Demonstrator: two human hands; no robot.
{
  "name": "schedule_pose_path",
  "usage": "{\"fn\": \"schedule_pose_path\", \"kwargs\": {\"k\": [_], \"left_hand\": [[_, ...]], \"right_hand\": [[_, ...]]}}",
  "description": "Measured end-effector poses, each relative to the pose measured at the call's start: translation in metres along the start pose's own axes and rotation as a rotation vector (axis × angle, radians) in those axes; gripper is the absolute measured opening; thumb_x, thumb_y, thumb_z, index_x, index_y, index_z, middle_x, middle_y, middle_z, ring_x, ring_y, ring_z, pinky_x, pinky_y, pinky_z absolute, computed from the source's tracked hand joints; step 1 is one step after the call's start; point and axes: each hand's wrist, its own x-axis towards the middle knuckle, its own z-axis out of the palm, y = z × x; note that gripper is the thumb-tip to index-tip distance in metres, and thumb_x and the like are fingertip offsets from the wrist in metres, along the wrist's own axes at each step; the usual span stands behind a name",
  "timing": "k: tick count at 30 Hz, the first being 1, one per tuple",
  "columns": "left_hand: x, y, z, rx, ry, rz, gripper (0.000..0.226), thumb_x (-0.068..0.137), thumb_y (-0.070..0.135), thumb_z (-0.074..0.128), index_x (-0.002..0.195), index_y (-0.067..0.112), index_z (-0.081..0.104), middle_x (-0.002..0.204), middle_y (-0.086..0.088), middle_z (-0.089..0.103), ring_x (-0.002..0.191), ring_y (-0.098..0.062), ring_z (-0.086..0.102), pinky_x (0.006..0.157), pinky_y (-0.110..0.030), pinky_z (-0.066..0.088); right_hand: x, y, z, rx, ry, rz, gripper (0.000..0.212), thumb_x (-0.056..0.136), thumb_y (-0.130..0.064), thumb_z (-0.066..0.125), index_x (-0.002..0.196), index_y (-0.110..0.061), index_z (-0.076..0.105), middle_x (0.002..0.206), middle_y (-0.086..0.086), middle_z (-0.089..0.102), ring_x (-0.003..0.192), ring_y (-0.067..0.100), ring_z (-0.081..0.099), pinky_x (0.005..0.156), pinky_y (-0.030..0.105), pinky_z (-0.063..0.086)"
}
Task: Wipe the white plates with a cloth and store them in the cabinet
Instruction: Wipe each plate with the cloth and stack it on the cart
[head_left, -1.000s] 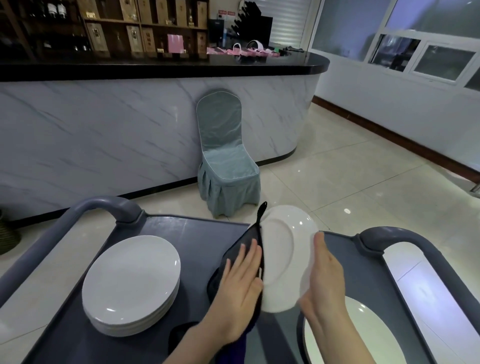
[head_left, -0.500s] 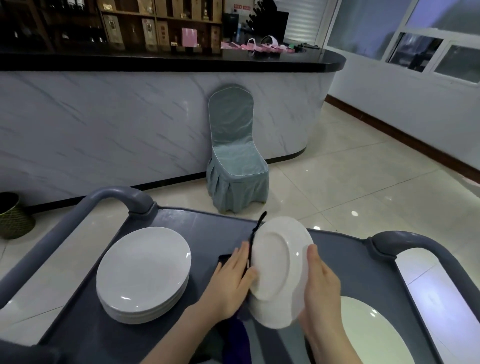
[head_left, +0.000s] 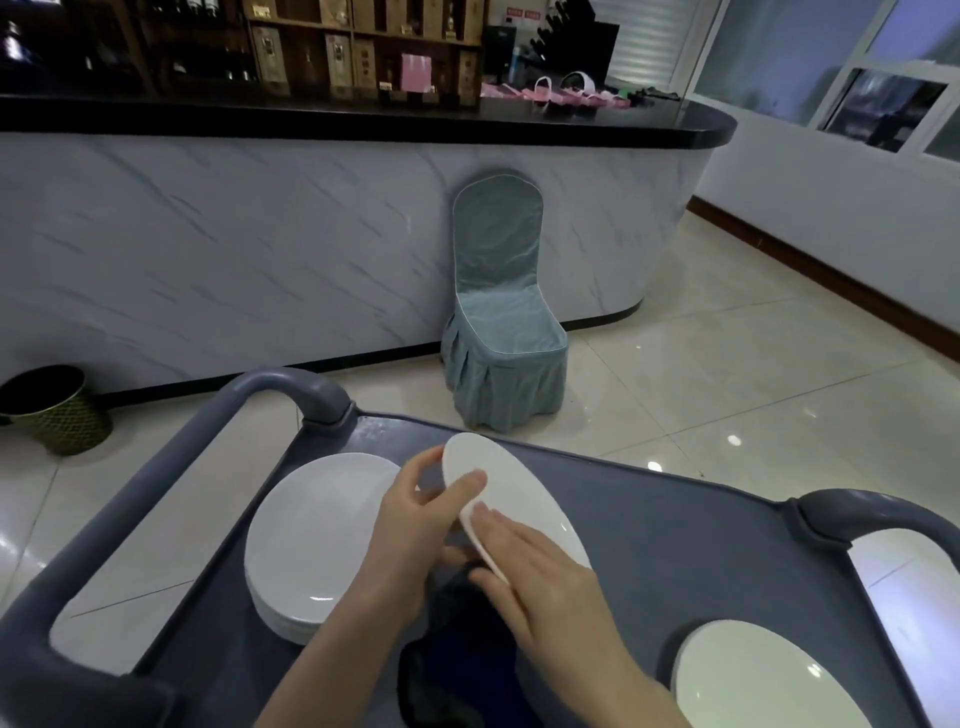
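A white plate (head_left: 519, 493) is held tilted above the grey cart tray (head_left: 675, 545). My left hand (head_left: 415, 519) grips its near left rim, thumb on the upper face and fingers behind. My right hand (head_left: 540, 587) holds the plate's lower edge, fingers along the rim. A dark cloth (head_left: 462, 654) lies bunched under both hands on the tray; whether a hand holds it cannot be told. A stack of white plates (head_left: 317, 540) sits on the tray's left side. Another white plate (head_left: 763, 680) lies at the tray's near right.
The cart has grey handles at left (head_left: 280, 389) and right (head_left: 872, 514). A chair in a teal cover (head_left: 501, 322) stands beyond the cart against a marble-fronted bar counter (head_left: 260, 249). A dark bin (head_left: 54, 410) sits on the tiled floor at left.
The plate has tipped from nearly upright towards flat. The cloth dropped from the plate's left face to the tray. My left hand shifted from pressing the cloth to gripping the rim.
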Motion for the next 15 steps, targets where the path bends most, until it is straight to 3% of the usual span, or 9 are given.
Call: {"fn": "schedule_pose_path", "kwargs": {"k": [3,5,8,10,12,15], "left_hand": [[0.004,-0.001,-0.024,-0.008,0.064,0.018,0.033,0.088,0.010,0.065,0.107,0.037,0.063,0.083,0.002,0.074,0.073,-0.021,0.073,0.060,-0.040,0.061],[0.007,-0.001,-0.042,-0.041,0.108,0.015,0.036,0.088,0.007,0.061,0.108,0.037,0.064,0.089,-0.003,0.074,0.076,-0.025,0.072,0.057,-0.037,0.059],[0.016,-0.006,-0.071,-0.080,0.174,-0.029,0.038,0.089,0.010,0.058,0.117,0.035,0.060,0.108,-0.002,0.066,0.096,-0.030,0.063,0.057,-0.033,0.057],[0.022,-0.010,-0.090,-0.097,0.193,-0.052,0.038,0.088,0.011,0.057,0.117,0.036,0.060,0.114,-0.002,0.063,0.102,-0.031,0.060,0.057,-0.033,0.057],[0.027,-0.014,-0.107,-0.083,0.208,-0.055,0.038,0.087,0.010,0.058,0.113,0.038,0.061,0.114,-0.002,0.062,0.103,-0.032,0.060,0.057,-0.033,0.057],[0.033,-0.017,-0.129,-0.016,0.205,-0.059,0.039,0.087,0.010,0.059,0.110,0.041,0.061,0.113,0.001,0.063,0.103,-0.029,0.061,0.058,-0.032,0.057]], "right_hand": [[0.015,-0.001,0.006,0.093,-0.269,0.045,0.053,0.100,-0.059,0.032,0.149,-0.040,0.037,0.154,-0.029,0.028,0.143,-0.013,0.019,0.117,0.014,0.018],[0.020,0.006,0.013,0.159,-0.213,0.220,0.050,0.097,-0.060,0.031,0.145,-0.047,0.039,0.149,-0.038,0.028,0.137,-0.022,0.016,0.112,0.005,0.010],[0.027,0.024,0.025,0.140,0.085,0.537,0.041,0.098,-0.043,0.051,0.139,-0.038,0.048,0.131,-0.025,0.044,0.124,-0.001,0.042,0.095,0.013,0.030],[0.033,0.034,0.039,0.245,0.090,0.748,0.036,0.097,-0.030,0.058,0.132,-0.031,0.056,0.126,-0.011,0.051,0.108,0.008,0.055,0.084,0.021,0.042],[0.040,0.036,0.057,0.465,0.079,0.883,0.020,0.094,-0.020,0.062,0.112,-0.027,0.069,0.114,-0.001,0.067,0.095,0.012,0.064,0.083,0.030,0.054],[0.047,0.028,0.080,0.634,0.136,0.975,0.021,0.089,-0.007,0.066,0.096,-0.024,0.076,0.091,-0.005,0.076,0.085,0.015,0.070,0.076,0.033,0.058]]}}
